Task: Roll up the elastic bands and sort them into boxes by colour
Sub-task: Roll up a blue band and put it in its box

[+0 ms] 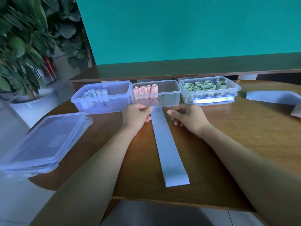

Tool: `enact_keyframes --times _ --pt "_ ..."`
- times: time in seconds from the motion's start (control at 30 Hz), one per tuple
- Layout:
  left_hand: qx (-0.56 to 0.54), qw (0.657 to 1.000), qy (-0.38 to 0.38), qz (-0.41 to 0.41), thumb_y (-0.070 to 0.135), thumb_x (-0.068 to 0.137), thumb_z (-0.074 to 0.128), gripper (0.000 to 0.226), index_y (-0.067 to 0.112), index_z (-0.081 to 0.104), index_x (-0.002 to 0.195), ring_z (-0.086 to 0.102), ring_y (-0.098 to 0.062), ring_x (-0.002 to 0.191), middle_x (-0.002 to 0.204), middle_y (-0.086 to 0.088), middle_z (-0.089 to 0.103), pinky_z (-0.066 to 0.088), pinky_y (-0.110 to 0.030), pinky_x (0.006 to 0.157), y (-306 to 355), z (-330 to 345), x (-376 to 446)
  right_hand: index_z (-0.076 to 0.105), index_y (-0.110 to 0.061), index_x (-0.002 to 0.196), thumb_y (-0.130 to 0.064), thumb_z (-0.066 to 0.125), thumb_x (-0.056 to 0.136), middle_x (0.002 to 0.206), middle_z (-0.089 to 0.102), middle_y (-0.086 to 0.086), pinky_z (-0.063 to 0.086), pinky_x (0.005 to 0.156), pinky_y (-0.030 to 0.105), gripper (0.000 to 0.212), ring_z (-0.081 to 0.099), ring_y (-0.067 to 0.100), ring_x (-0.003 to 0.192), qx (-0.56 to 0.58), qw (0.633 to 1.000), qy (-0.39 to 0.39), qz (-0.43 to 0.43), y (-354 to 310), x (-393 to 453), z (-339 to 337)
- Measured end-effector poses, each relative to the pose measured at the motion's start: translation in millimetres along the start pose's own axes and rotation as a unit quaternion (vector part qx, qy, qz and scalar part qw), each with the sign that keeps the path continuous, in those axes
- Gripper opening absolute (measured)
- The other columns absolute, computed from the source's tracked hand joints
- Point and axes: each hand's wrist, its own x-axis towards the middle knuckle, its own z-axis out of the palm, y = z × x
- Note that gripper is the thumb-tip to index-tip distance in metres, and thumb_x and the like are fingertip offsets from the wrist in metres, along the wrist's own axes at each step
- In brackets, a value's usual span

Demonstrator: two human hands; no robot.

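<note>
A long pale blue elastic band [167, 144] lies flat on the wooden table, running from its front edge toward the boxes. My left hand [137, 116] pinches the band's far left corner. My right hand [187, 117] hovers just right of that far end with loosely curled fingers, holding nothing. Behind stand three clear boxes: the left box [117, 105] with several white-blue rolls, the middle box [169, 98] with several pink rolls, the right box [234, 88] with several green rolls.
Stacked clear lids [44, 144] overhang the table's left edge. Another blue band [273, 97] and a pinkish piece [297, 112] lie at the far right. A potted plant [24, 46] stands on the floor at left, and a wooden shelf [179, 69] runs behind the boxes.
</note>
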Motion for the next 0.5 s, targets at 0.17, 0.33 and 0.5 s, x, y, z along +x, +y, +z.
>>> enact_keyframes --times 0.17,0.33,0.5 --pt "0.041 0.999 0.008 -0.004 0.031 0.091 0.07 0.009 0.025 0.077 0.09 0.066 -0.003 0.082 0.083 0.014 0.073 0.054 -0.022 0.079 1 -7 -17 0.075 -0.026 0.093 -0.039 0.071 0.093 0.073 0.074 -0.008 0.049 0.072 0.017 0.014 0.066 0.001 0.066 -0.004 0.999 -0.022 -0.029 -3 -29 -8" --pt "0.038 0.999 -0.016 0.003 0.025 0.088 0.073 0.015 0.028 0.076 0.103 0.063 0.006 0.092 0.099 0.018 0.071 0.047 -0.012 0.084 6 -25 -60 0.075 -0.03 0.104 -0.036 0.073 0.091 0.101 0.073 -0.019 0.046 0.087 0.009 0.015 0.066 -0.006 0.095 -0.04 0.994 -0.06 -0.076 -10 -72 -11" --pt "-0.05 0.994 -0.086 0.035 0.022 0.087 0.074 0.016 0.032 0.077 0.099 0.067 0.002 0.097 0.097 0.018 0.074 0.052 -0.025 0.093 18 -43 -120 0.076 -0.031 0.102 -0.032 0.078 0.088 0.098 0.074 -0.02 0.049 0.102 0.03 0.014 0.067 -0.004 0.1 -0.004 0.991 -0.086 -0.1 -15 -109 -14"
